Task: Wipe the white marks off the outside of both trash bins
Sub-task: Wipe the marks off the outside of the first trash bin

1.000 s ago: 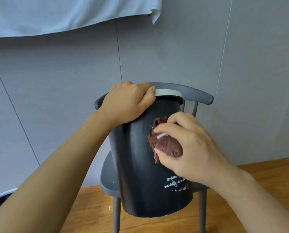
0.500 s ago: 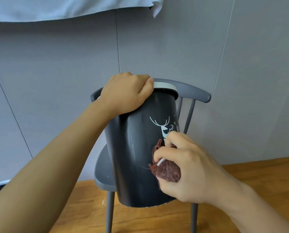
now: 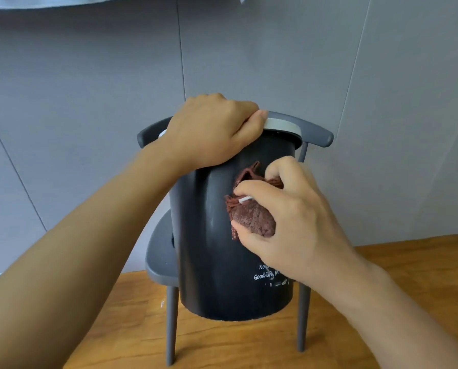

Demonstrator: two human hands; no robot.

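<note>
While L hand (image 3: 211,131) grips bin (image 3: 209,249) rim, R hand (image 3: 289,222) presses bunched cloth (image 3: 251,218) to wall.

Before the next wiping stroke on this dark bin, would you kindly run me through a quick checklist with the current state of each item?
1. Bin steadied: left hand grips the rim of the dark trash bin: ok.
2. Cloth held: right hand holds the brown cloth bunched against the bin's side: ok.
3. Marks gone: white smears remain below the printed lettering: not ok.
4. Bin's footing on the grey chair: cannot tell.
5. Far side of the bin clean: cannot tell.
</note>
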